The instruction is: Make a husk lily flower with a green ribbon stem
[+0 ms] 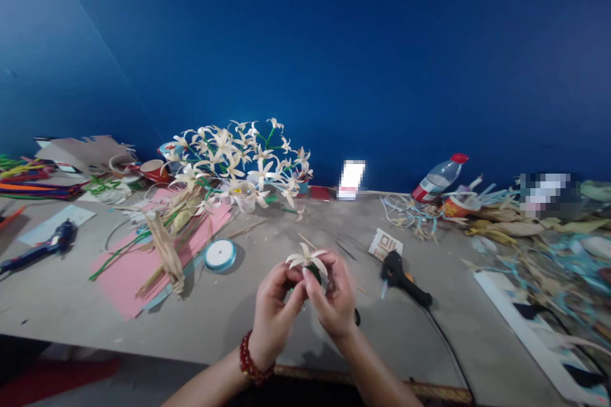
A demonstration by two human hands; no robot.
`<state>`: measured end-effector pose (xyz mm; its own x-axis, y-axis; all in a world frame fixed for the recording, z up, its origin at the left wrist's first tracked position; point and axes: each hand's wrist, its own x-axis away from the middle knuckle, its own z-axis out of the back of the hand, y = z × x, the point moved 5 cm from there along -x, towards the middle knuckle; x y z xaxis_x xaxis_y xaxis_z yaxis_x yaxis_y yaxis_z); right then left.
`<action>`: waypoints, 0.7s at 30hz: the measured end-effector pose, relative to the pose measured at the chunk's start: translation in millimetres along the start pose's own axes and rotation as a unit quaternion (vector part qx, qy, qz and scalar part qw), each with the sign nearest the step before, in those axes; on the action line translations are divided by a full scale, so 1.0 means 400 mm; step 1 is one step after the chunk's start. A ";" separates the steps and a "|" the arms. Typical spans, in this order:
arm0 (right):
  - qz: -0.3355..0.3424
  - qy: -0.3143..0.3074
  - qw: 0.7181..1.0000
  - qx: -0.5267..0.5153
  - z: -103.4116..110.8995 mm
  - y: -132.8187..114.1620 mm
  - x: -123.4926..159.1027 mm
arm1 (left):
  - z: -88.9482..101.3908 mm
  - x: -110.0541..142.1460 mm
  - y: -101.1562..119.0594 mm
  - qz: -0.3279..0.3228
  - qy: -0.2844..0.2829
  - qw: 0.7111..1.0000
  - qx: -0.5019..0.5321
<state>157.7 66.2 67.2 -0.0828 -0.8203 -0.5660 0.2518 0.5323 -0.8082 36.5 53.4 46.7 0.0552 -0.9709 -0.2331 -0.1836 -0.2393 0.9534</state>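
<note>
A white artificial flower (305, 256) with narrow, curling petals is held up over the near middle of the table. My left hand (278, 299), with a red bead bracelet at its wrist, pinches it low on the left side. From the right, my right hand (335, 297) is closed on it too, thumb pressed at its base. Something dark green shows between the fingers under the petals; the rest of the stem is hidden by my hands. A black glue gun (403, 280) lies to the right of my hands, and a roll of light blue ribbon (220, 255) to the left.
Behind my hands stands a bunch of white flowers (233, 162) on green stems. Pink paper (126, 276) with dried husks lies left, near a blue glue gun (60, 238). At right are a bottle (439, 178), a power strip (518, 331) and tangled husks. A blue wall (305, 44) closes the back.
</note>
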 end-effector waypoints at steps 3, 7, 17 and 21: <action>-0.022 0.000 1.000 -0.007 -0.001 0.005 0.001 | 0.002 0.002 0.001 -0.006 0.000 1.000 -0.022; -0.048 -0.031 0.998 -0.028 -0.001 0.012 0.006 | 0.007 0.001 -0.002 0.002 0.010 1.000 -0.023; -0.039 -0.035 0.998 -0.037 -0.004 -0.003 -0.008 | 0.006 -0.002 0.038 -0.058 0.029 0.991 -0.117; -0.038 -0.028 0.998 -0.045 -0.006 -0.002 -0.005 | 0.003 -0.005 0.053 -0.082 0.031 0.989 -0.117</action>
<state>155.3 68.1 68.5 -0.0432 -0.8686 -0.4937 0.1582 0.4819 -0.8618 31.3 50.3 67.0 0.1270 -0.9148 -0.3835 0.0654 -0.3780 0.9235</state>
